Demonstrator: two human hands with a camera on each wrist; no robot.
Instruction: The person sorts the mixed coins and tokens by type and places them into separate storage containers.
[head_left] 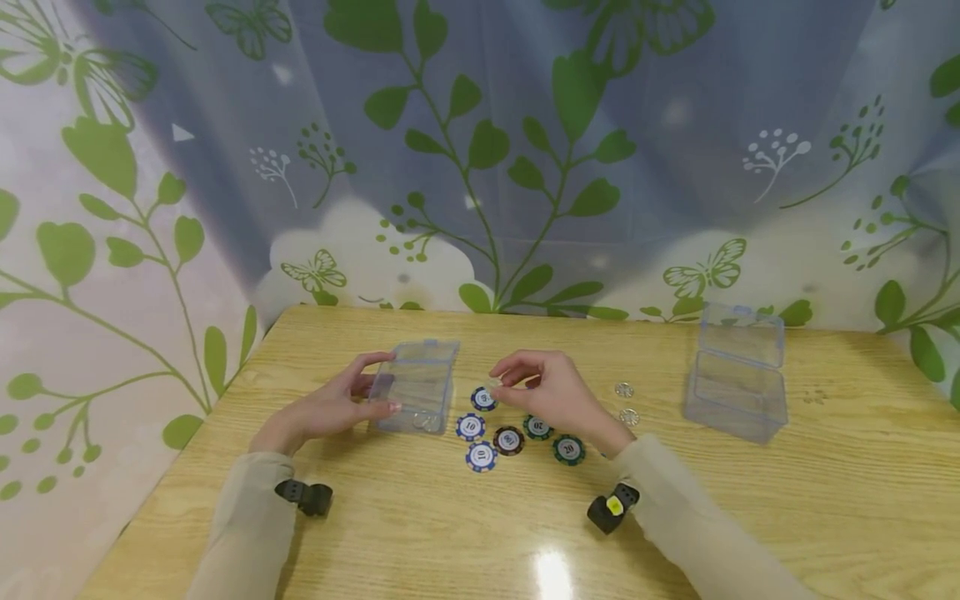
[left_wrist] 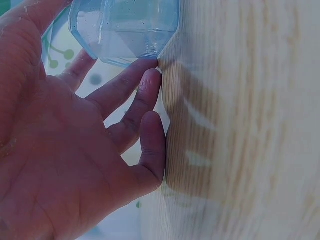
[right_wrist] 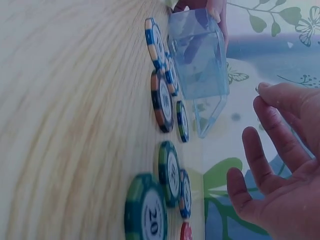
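Note:
My left hand (head_left: 322, 410) grips the near left clear plastic box (head_left: 411, 385), thumb on its front edge and fingers round its far side. The box's lid stands open at the back, and small round silvery pieces (head_left: 426, 421) lie inside. My right hand (head_left: 551, 392) is raised beside the box over the chips, pinching a small thin silvery piece (right_wrist: 257, 90) between thumb and index finger; its exact kind I cannot tell. Below that hand lie a blue chip (head_left: 483, 398), a dark brown chip (head_left: 509, 440) and a green chip (head_left: 569, 449).
More poker chips lie close together, among them a blue chip marked 10 (head_left: 482, 456). Two silvery round pieces (head_left: 628, 417) rest right of the right hand. A second clear box (head_left: 738, 392) stands with its lid raised farther right. A patterned curtain (head_left: 525, 167) hangs behind the wooden table (head_left: 420, 533).

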